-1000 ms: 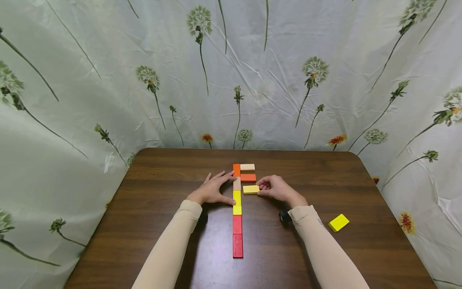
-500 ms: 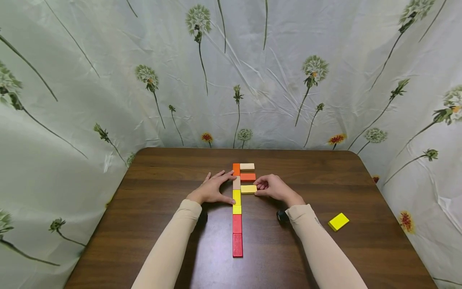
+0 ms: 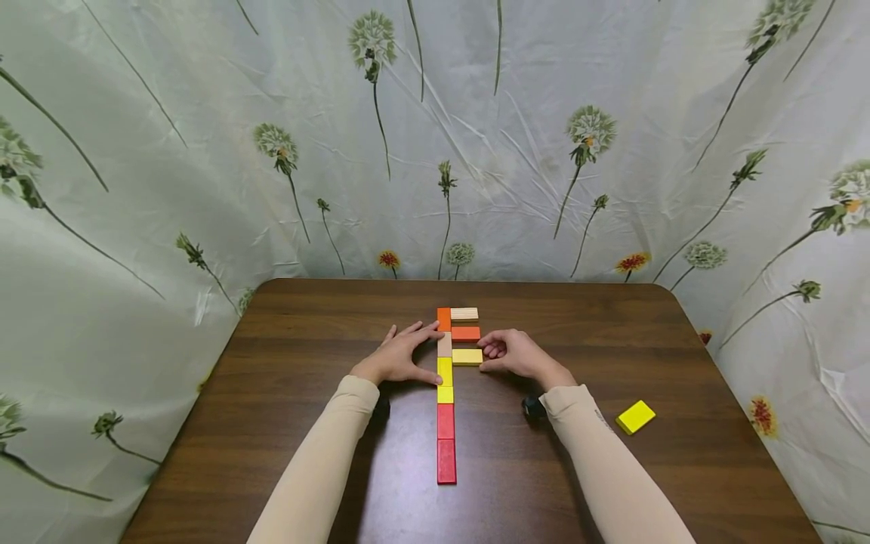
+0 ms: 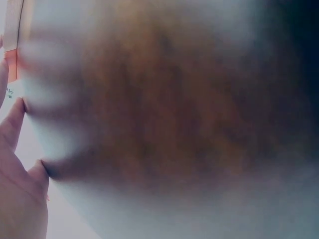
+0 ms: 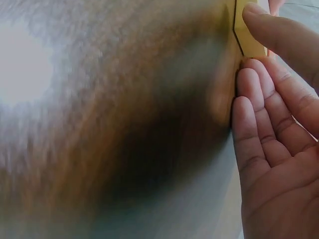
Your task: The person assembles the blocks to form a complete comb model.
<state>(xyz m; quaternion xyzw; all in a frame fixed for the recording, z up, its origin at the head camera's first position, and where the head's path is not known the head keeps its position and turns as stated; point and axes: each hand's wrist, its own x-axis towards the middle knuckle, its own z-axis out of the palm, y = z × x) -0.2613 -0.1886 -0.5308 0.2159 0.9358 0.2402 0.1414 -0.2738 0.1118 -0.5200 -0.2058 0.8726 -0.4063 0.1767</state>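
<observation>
A straight column of wooden blocks runs down the table in the head view: an orange block [image 3: 444,316], a beige block [image 3: 445,347], yellow blocks [image 3: 445,369] and red blocks [image 3: 445,421]. My left hand [image 3: 399,358] rests along its left side with fingers spread, index finger by the beige block and thumb at the yellow. From the right, my right hand [image 3: 519,355] pinches the outer end of a pale yellow block [image 3: 467,357], which lies crosswise against the column. The right wrist view shows the thumb on this block's edge, other fingers curled beside it.
Above the pale yellow block, an orange-red block [image 3: 465,334] and a striped natural wood block [image 3: 464,314] also jut right from the column. A loose bright yellow block [image 3: 635,417] lies on the brown table [image 3: 292,453] at right. Behind hangs a dandelion-print curtain [image 3: 476,136].
My right hand has slid the pale yellow block left, closing the small gap to the column. Over the last half second it stays there. The left hand keeps its place.
</observation>
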